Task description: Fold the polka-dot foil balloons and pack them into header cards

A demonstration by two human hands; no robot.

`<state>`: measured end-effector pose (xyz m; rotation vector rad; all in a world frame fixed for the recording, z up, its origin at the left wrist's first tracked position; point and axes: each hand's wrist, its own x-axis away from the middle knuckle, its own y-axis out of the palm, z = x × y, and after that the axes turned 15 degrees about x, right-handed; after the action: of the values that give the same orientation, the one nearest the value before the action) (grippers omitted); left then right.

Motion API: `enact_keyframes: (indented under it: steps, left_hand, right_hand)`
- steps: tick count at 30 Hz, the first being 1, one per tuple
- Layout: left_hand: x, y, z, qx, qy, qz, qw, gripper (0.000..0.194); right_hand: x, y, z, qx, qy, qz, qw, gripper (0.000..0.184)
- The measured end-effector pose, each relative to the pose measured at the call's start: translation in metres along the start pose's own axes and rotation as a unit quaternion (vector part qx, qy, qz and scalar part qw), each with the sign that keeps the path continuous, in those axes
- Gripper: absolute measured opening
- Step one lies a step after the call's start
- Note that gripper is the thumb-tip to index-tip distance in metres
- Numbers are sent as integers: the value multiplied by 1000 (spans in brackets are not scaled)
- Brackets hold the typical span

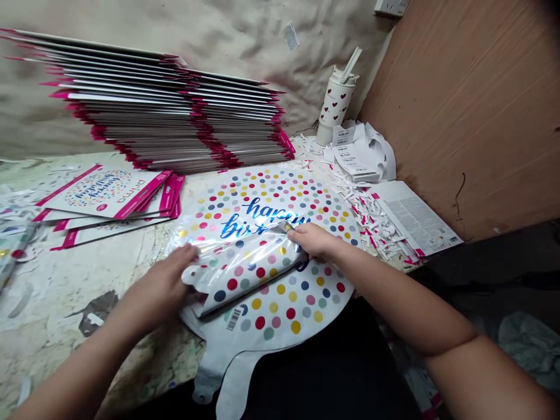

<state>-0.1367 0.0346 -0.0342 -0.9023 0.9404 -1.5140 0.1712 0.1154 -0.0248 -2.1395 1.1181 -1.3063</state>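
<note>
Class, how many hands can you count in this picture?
2: the left hand on the left end of the folded polka-dot foil balloon, and the right hand on its right end. No others show.

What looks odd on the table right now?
The tall stack of cards fans out unevenly and looks skewed behind the balloon, and torn paper scraps lie scattered along the balloon's right side.

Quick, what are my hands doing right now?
Left hand: open, resting on the folded foil balloon.
Right hand: open, pressing on the same balloon, no clear grip.
</note>
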Motion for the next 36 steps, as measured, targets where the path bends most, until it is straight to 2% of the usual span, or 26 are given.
enact_keyframes:
  steps: [1, 2, 3, 5, 7, 8, 10, 12, 13, 14, 15, 17, 19, 20, 22, 24, 25, 28, 31, 32, 33, 36]
  left_hand:
    - [6, -1, 9, 10, -17, 63, 998, 49]
    - [12, 1, 21, 16, -4, 125, 992, 47]
    - [17, 8, 35, 20, 61, 149, 987, 46]
    - [25, 28, 62, 10, 225, 76, 971, 50]
    - [30, 51, 79, -20, 269, 27, 963, 60]
    - [31, 60, 82, -31, 266, 8, 963, 64]
    - [31, 71, 81, -37, 245, -11, 969, 68]
    - [30, 74, 76, -36, 242, -15, 970, 68]
    - [30, 74, 74, -35, 246, -12, 969, 68]
    - [29, 73, 72, -36, 251, -9, 967, 68]
    - [30, 72, 71, -37, 254, -8, 967, 68]
    - [30, 71, 71, -40, 252, -14, 967, 68]
    - [30, 71, 72, -40, 243, -25, 969, 68]
    - [30, 70, 72, -38, 239, -30, 970, 68]
    - [30, 70, 73, -32, 237, -39, 970, 68]
    - [30, 68, 73, -24, 241, -44, 969, 67]
    - [29, 66, 74, -19, 242, -47, 969, 67]
    - [26, 60, 80, -2, 222, -44, 974, 65]
    - [23, 55, 83, 17, 166, -13, 986, 55]
    - [22, 54, 82, 28, 151, -2, 988, 52]
    - [21, 54, 81, 45, 147, 2, 988, 52]
    - [19, 58, 74, 127, 216, -24, 968, 54]
  right_hand:
    - [-4, -1, -4, 3, 20, -12, 1000, 35]
    - [-7, -1, -6, 8, 30, -17, 999, 36]
    - [-9, -2, -8, 15, 32, -15, 999, 37]
    - [-8, -3, -9, 37, 33, -2, 999, 38]
    - [-1, -4, -10, 61, 34, 30, 997, 38]
    - [4, -3, -12, 77, 32, 64, 994, 39]
    - [15, 5, -17, 129, -9, 180, 975, 42]
    - [24, 21, -21, 209, -124, 283, 928, 47]
    - [26, 29, -23, 250, -189, 302, 900, 50]
    - [27, 37, -23, 285, -242, 287, 882, 54]
    - [26, 44, -21, 309, -269, 249, 878, 59]
    - [22, 49, -12, 333, -241, 177, 894, 74]
    - [19, 46, 2, 339, -187, 158, 908, 85]
    - [20, 43, 9, 345, -192, 164, 904, 86]
    - [23, 37, 20, 367, -270, 189, 870, 76]
    - [28, 34, 26, 391, -355, 227, 819, 51]
    - [32, 34, 27, 399, -369, 253, 800, 42]
    - [45, 37, 22, 403, -374, 311, 775, 35]
    - [63, 44, 20, 341, -473, 297, 756, 30]
    - [67, 46, 22, 298, -487, 304, 763, 31]
    - [70, 48, 26, 247, -472, 321, 783, 36]
    - [66, 50, 43, 97, -296, 348, 884, 77]
